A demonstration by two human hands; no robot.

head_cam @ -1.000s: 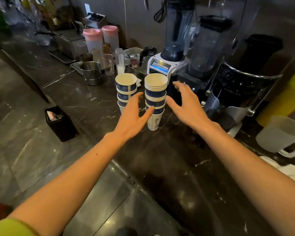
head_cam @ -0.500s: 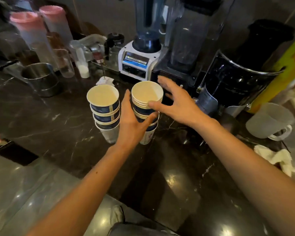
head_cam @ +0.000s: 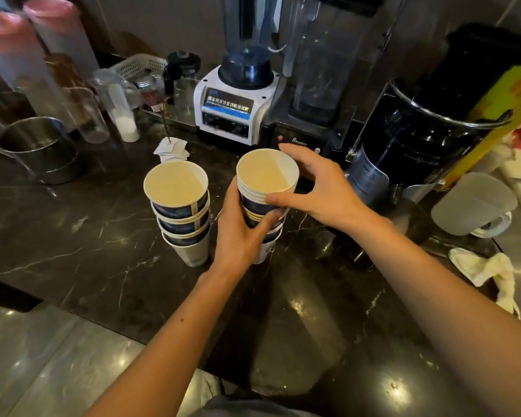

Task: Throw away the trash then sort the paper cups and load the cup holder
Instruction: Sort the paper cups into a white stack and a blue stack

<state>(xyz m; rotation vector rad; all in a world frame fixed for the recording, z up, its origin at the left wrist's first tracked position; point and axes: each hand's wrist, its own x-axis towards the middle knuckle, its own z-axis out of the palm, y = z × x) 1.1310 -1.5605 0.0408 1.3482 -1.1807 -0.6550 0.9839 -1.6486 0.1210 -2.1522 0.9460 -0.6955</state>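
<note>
The cup-sorting step is being worked on: the right stack [head_cam: 263,203] of nested cups, standing on the counter [head_cam: 313,296] just beside the left stack [head_cam: 181,212], is being gripped low by the left hand [head_cam: 238,233], while its top cups are being pinched at the rim by the right hand [head_cam: 316,191]. A lift of those top cups is probably being called for next. Compared with half a second ago, the right thumb is now being pressed under the rims, and both grips are being closed tighter.

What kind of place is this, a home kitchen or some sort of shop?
Most likely a drinks counter in a café or tea shop. Two commercial blenders stand at the back of the dark marble counter, and both hands, left and right, hold one of two stacks of paper cups.
</note>
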